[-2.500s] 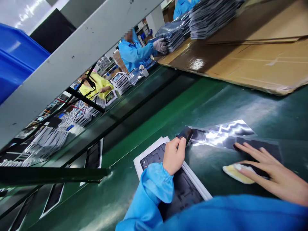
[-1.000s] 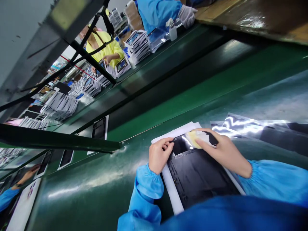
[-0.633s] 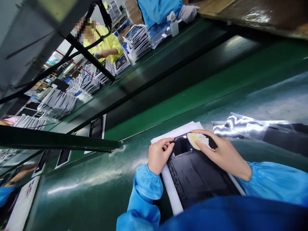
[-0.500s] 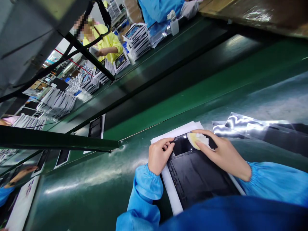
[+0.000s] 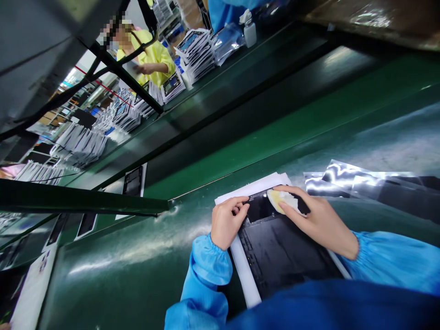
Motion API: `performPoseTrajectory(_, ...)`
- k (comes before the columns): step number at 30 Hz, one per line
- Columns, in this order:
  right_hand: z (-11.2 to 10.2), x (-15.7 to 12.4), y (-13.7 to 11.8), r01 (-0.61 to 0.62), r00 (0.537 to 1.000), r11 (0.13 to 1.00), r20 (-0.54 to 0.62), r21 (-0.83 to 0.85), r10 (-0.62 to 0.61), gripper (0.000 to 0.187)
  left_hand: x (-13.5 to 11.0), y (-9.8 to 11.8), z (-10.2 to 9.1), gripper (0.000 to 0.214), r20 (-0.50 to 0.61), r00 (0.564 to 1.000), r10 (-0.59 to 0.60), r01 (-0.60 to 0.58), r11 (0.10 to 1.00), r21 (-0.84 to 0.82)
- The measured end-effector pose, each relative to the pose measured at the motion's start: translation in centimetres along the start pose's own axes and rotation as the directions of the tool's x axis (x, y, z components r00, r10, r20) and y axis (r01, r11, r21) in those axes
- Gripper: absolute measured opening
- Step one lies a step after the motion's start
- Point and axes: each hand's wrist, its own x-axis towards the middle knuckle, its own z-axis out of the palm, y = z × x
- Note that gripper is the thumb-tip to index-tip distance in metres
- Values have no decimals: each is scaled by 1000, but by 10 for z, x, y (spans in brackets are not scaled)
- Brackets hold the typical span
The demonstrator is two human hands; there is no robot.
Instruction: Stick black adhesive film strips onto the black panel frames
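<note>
A black panel (image 5: 278, 247) lies on a white tray (image 5: 242, 275) on the green bench in front of me. My left hand (image 5: 225, 224) is curled, its fingertips pinching the panel's upper left edge. My right hand (image 5: 316, 220) presses a yellowish cloth (image 5: 280, 200) flat onto the panel's upper end, fingers held together over it. Both arms are in blue sleeves.
Shiny silver bags (image 5: 350, 181) lie to the right of the tray. A green conveyor (image 5: 261, 133) runs past, carrying another tray (image 5: 132, 181). Beyond it a person in yellow (image 5: 147, 59) works among stacks of trays (image 5: 197, 50). A white bottle (image 5: 249, 27) stands far back. A dark bar (image 5: 79, 199) crosses at left.
Since 2.5 s ago my right hand brought the cloth from the bench at right onto the panel. Over the last second both hands have hardly moved; the conveyor tray has drifted slightly left.
</note>
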Motion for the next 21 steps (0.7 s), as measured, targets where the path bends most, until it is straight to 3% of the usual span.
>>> performPoseTrajectory(8, 0, -1, 4, -10, 999, 1000, 50, -28, 11, 44, 0, 0, 1, 19, -14, 1000, 3, -3, 1000, -1)
performPoseTrajectory(21, 0, 0, 3, 48, 999, 998, 22, -29, -48, 40, -1, 1, 1, 19, -11, 1000, -9, 9, 1000, -20)
